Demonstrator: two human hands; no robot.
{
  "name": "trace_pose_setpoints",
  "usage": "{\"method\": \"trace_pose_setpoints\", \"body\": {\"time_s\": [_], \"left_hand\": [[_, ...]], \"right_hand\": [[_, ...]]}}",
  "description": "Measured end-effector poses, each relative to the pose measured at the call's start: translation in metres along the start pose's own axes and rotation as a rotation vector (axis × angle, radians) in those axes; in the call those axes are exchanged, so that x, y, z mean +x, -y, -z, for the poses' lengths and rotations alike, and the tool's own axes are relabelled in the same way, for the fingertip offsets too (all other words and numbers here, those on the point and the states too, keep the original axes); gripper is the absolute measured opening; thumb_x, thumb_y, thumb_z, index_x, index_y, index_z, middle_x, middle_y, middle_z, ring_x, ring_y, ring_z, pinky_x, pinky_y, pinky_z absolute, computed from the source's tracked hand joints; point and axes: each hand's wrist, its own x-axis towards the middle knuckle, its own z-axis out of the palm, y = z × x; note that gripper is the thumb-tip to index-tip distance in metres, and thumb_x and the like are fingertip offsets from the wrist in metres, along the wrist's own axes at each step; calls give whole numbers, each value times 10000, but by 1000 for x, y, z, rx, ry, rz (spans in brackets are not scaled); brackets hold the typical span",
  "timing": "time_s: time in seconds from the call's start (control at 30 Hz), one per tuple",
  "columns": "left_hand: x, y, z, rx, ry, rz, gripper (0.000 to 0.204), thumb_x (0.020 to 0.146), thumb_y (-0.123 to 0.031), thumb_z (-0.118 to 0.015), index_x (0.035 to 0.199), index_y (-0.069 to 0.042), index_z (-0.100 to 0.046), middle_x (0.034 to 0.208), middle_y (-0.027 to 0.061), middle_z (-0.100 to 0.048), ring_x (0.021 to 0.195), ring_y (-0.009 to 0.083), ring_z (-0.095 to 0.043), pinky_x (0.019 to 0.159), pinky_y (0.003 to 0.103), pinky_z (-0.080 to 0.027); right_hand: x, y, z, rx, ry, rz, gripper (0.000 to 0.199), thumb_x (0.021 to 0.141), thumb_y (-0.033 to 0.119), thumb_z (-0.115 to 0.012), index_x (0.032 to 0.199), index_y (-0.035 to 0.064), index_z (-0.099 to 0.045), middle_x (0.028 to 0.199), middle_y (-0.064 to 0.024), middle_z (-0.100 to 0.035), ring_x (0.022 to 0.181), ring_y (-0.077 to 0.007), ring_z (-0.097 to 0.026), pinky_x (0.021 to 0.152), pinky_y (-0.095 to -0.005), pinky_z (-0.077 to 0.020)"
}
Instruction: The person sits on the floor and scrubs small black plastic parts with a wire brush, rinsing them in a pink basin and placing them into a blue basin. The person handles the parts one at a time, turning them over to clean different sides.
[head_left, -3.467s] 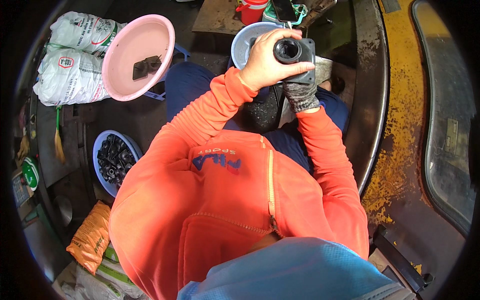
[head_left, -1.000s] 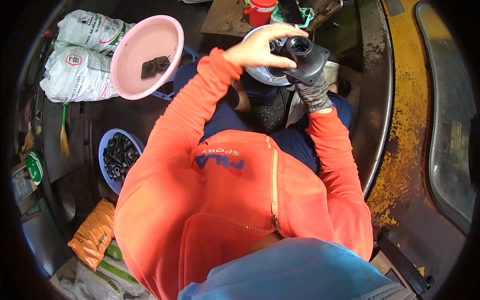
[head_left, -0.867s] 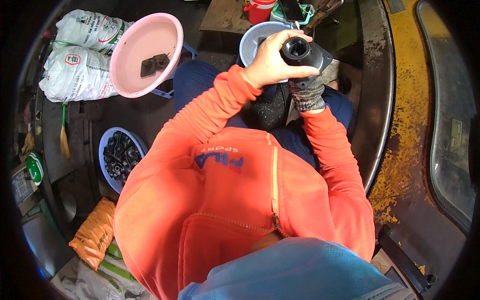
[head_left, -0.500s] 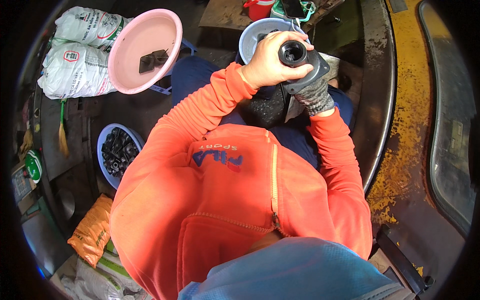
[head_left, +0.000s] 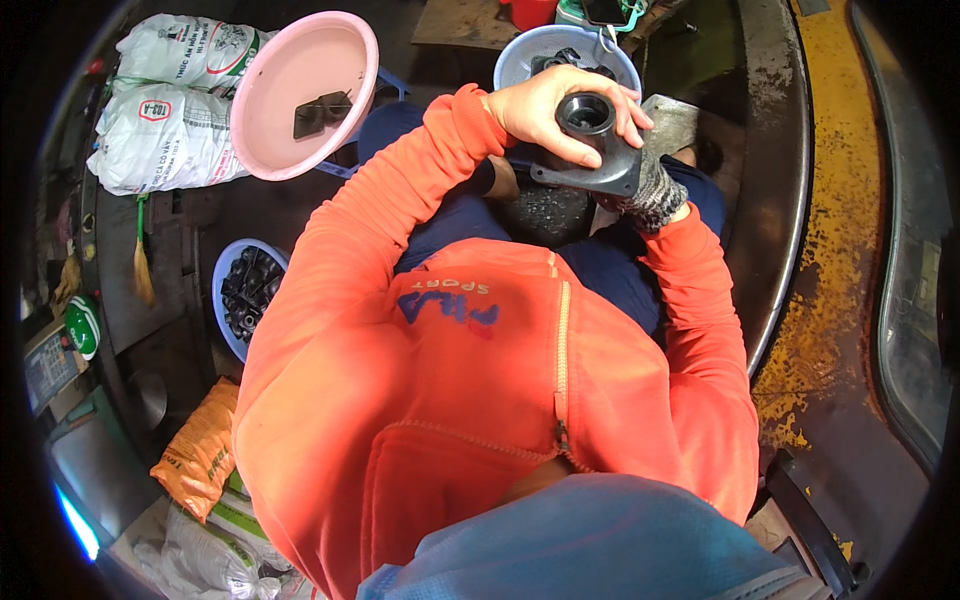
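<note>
A black plastic part (head_left: 608, 160) with a squarish flange and a raised round collar is held up in front of me, its dark opening facing upward. My left hand (head_left: 545, 108), bare, wraps round the collar, thumb on the near side and fingers across the far side. My right hand (head_left: 658, 195), in a grey knitted glove, grips the flange from the right and below; most of its fingers are hidden behind the part. Beyond it a pale blue basin (head_left: 515, 68) contains similar black pieces. Beneath the part, between my knees, is a dark speckled surface (head_left: 545, 215).
At the left stands a pink basin (head_left: 290, 75) with a dark piece in it. Nearer is a blue tub (head_left: 223, 300) full of black parts. White sacks (head_left: 165, 130) and an orange bag (head_left: 195, 450) flank these. A worn yellow machine (head_left: 830, 250) borders my right side.
The black part has turned in my hands, so its flange edge now faces nearer me. My left fingers have shifted over the collar's far side. The whole view has moved slightly.
</note>
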Motion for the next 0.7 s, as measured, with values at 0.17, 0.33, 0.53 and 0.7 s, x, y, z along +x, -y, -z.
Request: {"method": "trace_pose_setpoints", "body": {"time_s": [0.17,0.33,0.53,0.7], "left_hand": [[-2,0,1,-201,98,60,356,646,-234,-796,887,-100,-571,987,115,-687,1138,332,-564,1130,542,-145],[14,4,8,-241,331,-48,434,611,-320,-831,896,-96,-592,1004,117,-691,1132,347,-570,1117,569,-116],[28,-14,45,597,17,88,825,609,-408,-804,1333,-136,-516,1438,93,-428,1415,286,-212,1133,505,-109],[18,0,-8,391,-482,100,511,597,-251,-878,1001,-79,-617,1192,67,-633,1125,231,-575,978,333,-417]], "right_hand": [[-16,-32,3,-53,-10,23,596,757,218,-748,1284,97,-498,1247,-69,-543,1237,-186,-441,1050,-341,-342],[-11,-53,-2,-36,-215,-42,574,771,223,-733,1282,107,-499,1252,-63,-535,1272,-160,-396,1075,-328,-308],[16,14,21,-848,-404,159,500,786,245,-726,1212,79,-525,1141,-62,-588,1066,-185,-579,888,-332,-488],[28,18,7,-370,-588,105,475,803,144,-688,1215,39,-475,1141,-85,-575,1044,-195,-579,878,-329,-477]]}}
